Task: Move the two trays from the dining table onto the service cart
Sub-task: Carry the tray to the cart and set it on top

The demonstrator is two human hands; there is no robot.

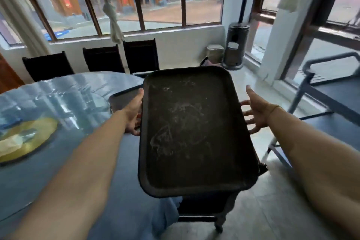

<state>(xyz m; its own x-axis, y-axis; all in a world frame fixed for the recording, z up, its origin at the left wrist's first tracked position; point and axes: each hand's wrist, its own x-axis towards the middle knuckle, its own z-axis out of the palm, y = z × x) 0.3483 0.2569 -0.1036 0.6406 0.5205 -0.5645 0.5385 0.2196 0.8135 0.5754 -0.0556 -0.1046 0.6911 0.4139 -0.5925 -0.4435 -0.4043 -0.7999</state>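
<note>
A dark, scuffed tray (pixel 194 128) lies flat on top of the black service cart (pixel 198 218), which stands beside the dining table (pixel 58 171). My left hand (pixel 134 111) grips the tray's left rim, thumb at the edge and fingers curled underneath. Just off the right rim, my right hand (pixel 255 111) hangs with fingers spread and holds nothing. A second tray (pixel 122 97) rests on the table behind my left hand, partly hidden by it.
The round table wears a blue cloth under clear plastic, with a yellow disc (pixel 25 138) at the left. Three dark chairs (pixel 103 58) line its far side. A metal-framed blue surface (pixel 335 95) stands at the right, a patio heater (pixel 236 45) in the corner.
</note>
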